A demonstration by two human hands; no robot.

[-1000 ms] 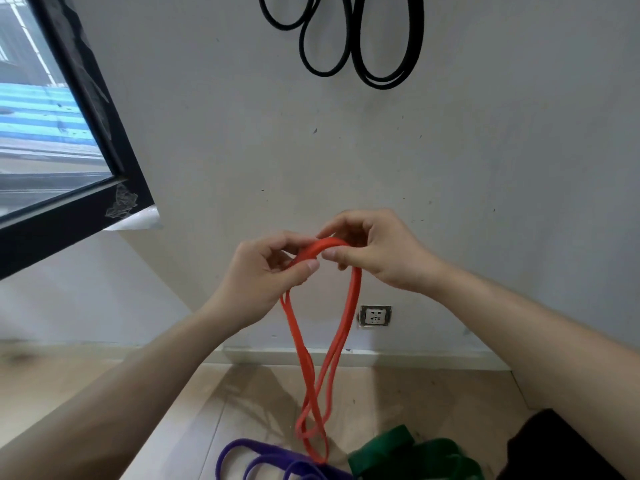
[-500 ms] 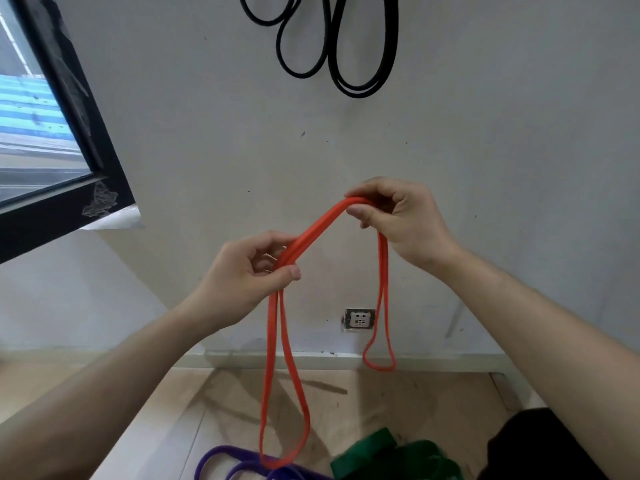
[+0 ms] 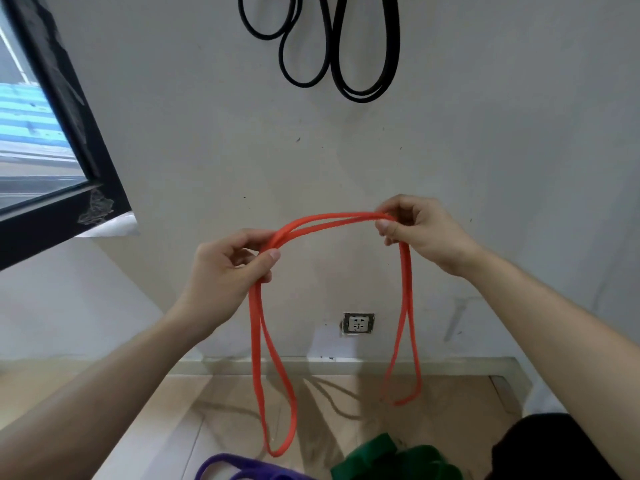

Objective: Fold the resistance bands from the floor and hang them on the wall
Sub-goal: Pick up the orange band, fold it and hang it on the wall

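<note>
An orange resistance band stretches doubled between my two hands in front of the wall. My left hand pinches it at the left, and a long loop hangs from there almost to the floor. My right hand pinches it at the right, higher up, with a shorter loop hanging below. Black bands hang on the wall at the top. On the wooden floor lie a purple band and a green band, both cut off by the bottom edge.
A black-framed window juts in at the left. A wall socket sits low on the grey wall between the hanging loops. A dark cloth fills the bottom right corner.
My hands have moved apart, the right one going right and up. The band has spread from one hanging bundle into a horizontal span with a loop hanging at each end.
</note>
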